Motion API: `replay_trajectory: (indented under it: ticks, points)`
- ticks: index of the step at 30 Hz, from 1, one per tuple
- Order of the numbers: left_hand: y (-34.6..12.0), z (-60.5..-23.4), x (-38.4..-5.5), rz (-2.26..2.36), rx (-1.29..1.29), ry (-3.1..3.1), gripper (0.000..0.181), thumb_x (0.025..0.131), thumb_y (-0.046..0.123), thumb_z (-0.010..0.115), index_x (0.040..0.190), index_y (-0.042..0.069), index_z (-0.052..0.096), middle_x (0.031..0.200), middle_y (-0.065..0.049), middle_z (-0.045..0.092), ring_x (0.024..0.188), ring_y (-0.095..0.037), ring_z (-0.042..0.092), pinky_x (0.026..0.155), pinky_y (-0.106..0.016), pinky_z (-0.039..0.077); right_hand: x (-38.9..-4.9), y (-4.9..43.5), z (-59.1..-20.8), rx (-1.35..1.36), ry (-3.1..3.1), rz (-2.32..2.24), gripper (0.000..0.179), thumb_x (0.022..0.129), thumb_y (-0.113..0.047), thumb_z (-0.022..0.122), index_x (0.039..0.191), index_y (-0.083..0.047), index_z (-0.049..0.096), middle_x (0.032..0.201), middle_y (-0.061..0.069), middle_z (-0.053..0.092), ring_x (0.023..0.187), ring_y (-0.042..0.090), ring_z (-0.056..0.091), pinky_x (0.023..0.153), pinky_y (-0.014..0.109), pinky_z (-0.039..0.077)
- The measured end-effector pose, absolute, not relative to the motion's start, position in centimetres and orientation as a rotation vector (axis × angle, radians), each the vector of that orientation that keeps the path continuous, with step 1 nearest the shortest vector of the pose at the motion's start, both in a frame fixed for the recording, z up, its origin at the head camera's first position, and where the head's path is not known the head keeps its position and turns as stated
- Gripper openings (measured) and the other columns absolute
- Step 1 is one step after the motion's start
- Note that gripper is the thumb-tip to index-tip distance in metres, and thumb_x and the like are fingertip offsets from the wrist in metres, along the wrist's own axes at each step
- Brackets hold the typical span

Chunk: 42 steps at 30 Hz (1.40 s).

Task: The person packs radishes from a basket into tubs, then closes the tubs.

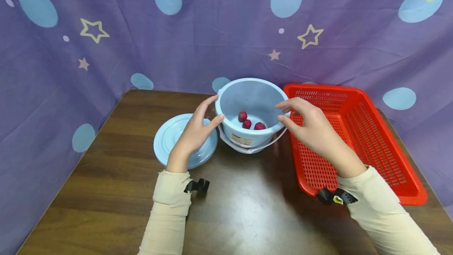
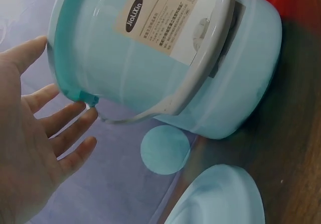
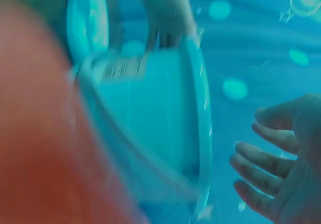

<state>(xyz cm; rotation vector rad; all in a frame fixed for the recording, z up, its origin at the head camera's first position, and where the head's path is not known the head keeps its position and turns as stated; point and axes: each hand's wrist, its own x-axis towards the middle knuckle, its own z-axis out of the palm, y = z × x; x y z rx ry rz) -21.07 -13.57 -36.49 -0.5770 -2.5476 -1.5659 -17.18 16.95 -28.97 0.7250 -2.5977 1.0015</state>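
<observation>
A light blue bucket (image 1: pixel 253 94) stands upright at the middle of the table, holding three small, round red fruits (image 1: pixel 246 123). Its pale handle (image 2: pixel 203 58) hangs down along the front, below a printed label (image 2: pixel 163 20). My left hand (image 1: pixel 196 131) is spread at the left side of the rim, with fingertips at or against the bucket. On the opposite side my right hand (image 1: pixel 313 127) hovers by the rim with loosely bent fingers and nothing between them. In the right wrist view, a gap separates the right hand (image 3: pixel 281 158) from the bucket.
A round light blue lid (image 1: pixel 166 143) lies on the wooden table (image 1: pixel 106 160), left of the bucket and partly under my left forearm. To the right sits a red slotted plastic basket (image 1: pixel 383 123). A purple patterned cloth (image 1: pixel 212 30) hangs behind the table.
</observation>
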Motion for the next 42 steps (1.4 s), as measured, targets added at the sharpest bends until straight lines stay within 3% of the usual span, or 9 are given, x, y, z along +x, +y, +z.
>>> replay_trajectory:
  ticks: [10, 13, 17, 23, 30, 38, 42]
  points:
    - [-15.5, -35.8, -20.1, -1.374, -0.608, -2.494, 0.049, 0.101, 0.032, 0.058, 0.146, 0.017, 0.047, 0.148, 0.000, 0.045, 0.126, -0.022, 0.047, 0.103, -0.049, 0.037, -14.0, 12.5, -30.5, 0.765, -2.367, 1.192, 0.024, 0.089, -0.006, 0.074, 0.113, -0.009, 0.070, 0.102, -0.001, 0.068, 0.091, 0.013, 0.061, 0.071, 0.025, 0.048]
    - [-16.4, -35.8, -19.9, -1.329, -0.605, -2.502, 0.046, 0.101, 0.030, 0.059, 0.144, 0.015, 0.051, 0.147, -0.001, 0.046, 0.126, -0.024, 0.048, 0.103, -0.048, 0.036, -13.5, 11.3, -31.3, 0.820, -2.290, 1.230, 0.023, 0.089, -0.003, 0.072, 0.112, -0.008, 0.070, 0.101, 0.000, 0.068, 0.091, 0.014, 0.061, 0.075, 0.026, 0.050]
    - [-18.4, -36.1, -19.5, -1.262, -0.574, -2.543, 0.044, 0.101, 0.030, 0.059, 0.141, 0.014, 0.054, 0.147, -0.002, 0.048, 0.129, -0.026, 0.047, 0.105, -0.049, 0.034, -13.1, 9.5, -32.7, 0.941, -2.170, 1.250, 0.022, 0.089, -0.001, 0.070, 0.111, -0.005, 0.069, 0.106, 0.005, 0.068, 0.100, 0.019, 0.062, 0.092, 0.030, 0.045]
    - [-21.5, -36.4, -18.9, -1.180, -0.458, -2.608, 0.044, 0.101, 0.036, 0.058, 0.140, 0.015, 0.056, 0.144, -0.002, 0.051, 0.130, -0.027, 0.046, 0.106, -0.052, 0.033, -13.2, 6.4, -35.4, 1.032, -2.078, 1.369, 0.020, 0.091, -0.001, 0.069, 0.111, -0.004, 0.069, 0.111, 0.006, 0.067, 0.106, 0.020, 0.061, 0.096, 0.032, 0.045]
    - [-24.1, -37.5, -18.9, -1.135, -0.290, -2.763, 0.055, 0.101, 0.048, 0.052, 0.143, 0.012, 0.052, 0.145, -0.013, 0.048, 0.132, -0.037, 0.043, 0.105, -0.058, 0.033, -13.7, 3.6, -39.0, 0.825, -2.200, 1.662, 0.021, 0.093, -0.005, 0.069, 0.114, -0.004, 0.070, 0.105, 0.005, 0.068, 0.094, 0.018, 0.064, 0.085, 0.033, 0.051]
    - [-26.3, -38.7, -18.9, -1.159, -0.144, -2.859, 0.063, 0.101, 0.053, 0.048, 0.148, 0.010, 0.045, 0.150, -0.017, 0.042, 0.135, -0.039, 0.040, 0.106, -0.059, 0.030, -14.5, 1.8, -42.0, 0.613, -2.335, 1.869, 0.025, 0.094, -0.002, 0.065, 0.119, 0.002, 0.066, 0.111, 0.019, 0.067, 0.098, 0.027, 0.065, 0.087, 0.034, 0.052]
    - [-27.0, -39.0, -19.1, -1.112, -0.115, -2.908, 0.066, 0.101, 0.053, 0.048, 0.148, 0.007, 0.044, 0.149, -0.020, 0.041, 0.134, -0.041, 0.040, 0.107, -0.059, 0.029, -14.5, 1.3, -43.0, 0.562, -2.420, 1.808, 0.032, 0.093, -0.001, 0.066, 0.124, 0.004, 0.062, 0.117, 0.020, 0.064, 0.102, 0.030, 0.063, 0.088, 0.039, 0.052]
